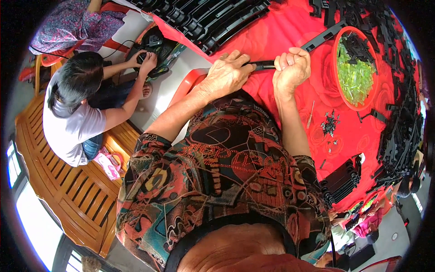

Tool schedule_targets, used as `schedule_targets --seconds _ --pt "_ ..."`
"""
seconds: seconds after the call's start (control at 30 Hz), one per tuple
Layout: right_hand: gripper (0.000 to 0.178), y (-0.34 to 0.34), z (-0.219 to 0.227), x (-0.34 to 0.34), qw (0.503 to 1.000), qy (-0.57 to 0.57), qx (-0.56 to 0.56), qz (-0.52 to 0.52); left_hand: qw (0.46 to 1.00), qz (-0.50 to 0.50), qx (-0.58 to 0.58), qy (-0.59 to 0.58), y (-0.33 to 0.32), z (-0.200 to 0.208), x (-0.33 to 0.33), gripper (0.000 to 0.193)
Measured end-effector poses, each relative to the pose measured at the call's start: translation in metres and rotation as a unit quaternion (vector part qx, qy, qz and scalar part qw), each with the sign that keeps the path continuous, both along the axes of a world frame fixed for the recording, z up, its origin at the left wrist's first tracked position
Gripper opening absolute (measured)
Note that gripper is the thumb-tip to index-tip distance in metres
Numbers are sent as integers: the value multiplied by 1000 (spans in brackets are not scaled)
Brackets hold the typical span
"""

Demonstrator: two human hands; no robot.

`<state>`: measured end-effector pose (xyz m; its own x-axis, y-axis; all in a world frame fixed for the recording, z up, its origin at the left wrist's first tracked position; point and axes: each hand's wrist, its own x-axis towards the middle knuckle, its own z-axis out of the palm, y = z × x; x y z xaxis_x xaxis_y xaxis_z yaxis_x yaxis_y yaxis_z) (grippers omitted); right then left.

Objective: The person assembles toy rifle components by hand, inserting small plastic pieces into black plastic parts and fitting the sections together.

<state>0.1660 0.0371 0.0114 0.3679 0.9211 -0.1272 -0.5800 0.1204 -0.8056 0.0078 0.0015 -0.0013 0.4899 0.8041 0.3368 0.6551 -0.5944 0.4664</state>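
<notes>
A long black plastic strip (324, 38) slants across the red-covered table in front of me. My right hand (291, 72) is closed in a fist around its middle. On the strip's near left end lies my left hand (230, 71), its fingers bent over the black piece and closed on it. Right of my right hand stands a round orange-red basin (335, 68) with yellow-green clear small pieces (355, 84) and black parts (357, 47) inside. Between the basin and my body lie a thin screwdriver-like tool (311, 114) and a small heap of dark little parts (330, 123).
Rows of assembled black strips (199, 22) lie at the far left of the table. Heaped black parts (398, 122) cover its right side, and stacked strips (342, 181) lie nearer. At left, a person (74, 104) sits on a wooden bench (68, 190), handling a dark object.
</notes>
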Motion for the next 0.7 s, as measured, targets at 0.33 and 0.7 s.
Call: schedule_targets --seconds 0.33,0.7 --pt "11 9 0 -6 999 -37 -3 30 1000 3 -13 2 -1 -1 2 17" --pt "13 5 42 8 974 -157 155 -42 996 86 -10 -14 -9 2 17 19"
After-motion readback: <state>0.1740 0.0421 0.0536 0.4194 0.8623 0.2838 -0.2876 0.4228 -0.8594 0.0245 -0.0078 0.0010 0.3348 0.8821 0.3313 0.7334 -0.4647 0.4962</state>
